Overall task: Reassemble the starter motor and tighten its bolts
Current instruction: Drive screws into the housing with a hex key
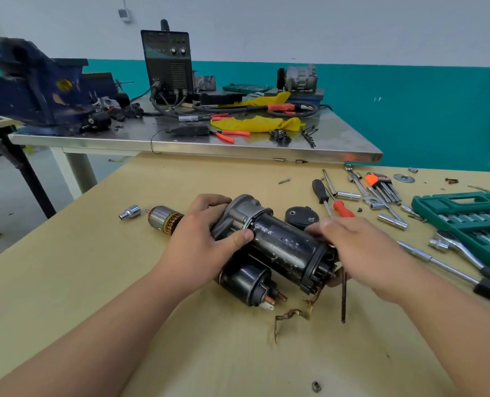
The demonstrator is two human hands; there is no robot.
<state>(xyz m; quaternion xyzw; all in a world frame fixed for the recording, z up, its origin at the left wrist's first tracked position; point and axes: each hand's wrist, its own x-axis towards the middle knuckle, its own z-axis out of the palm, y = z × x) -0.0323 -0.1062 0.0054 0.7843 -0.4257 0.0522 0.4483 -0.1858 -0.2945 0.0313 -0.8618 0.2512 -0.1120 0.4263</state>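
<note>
- Loose nut is lying on the wooden bench, closest to the viewer.
- Starter motor is resting tilted at bench centre, with its solenoid on the near side.
- Left hand is gripping the motor's grey nose end, fingers curled over it.
- Right hand is clasping the rear end, thumb on the casing.
- Armature is lying behind the left hand, beside a socket.

Armature left of starter motor, socket set right
</note>
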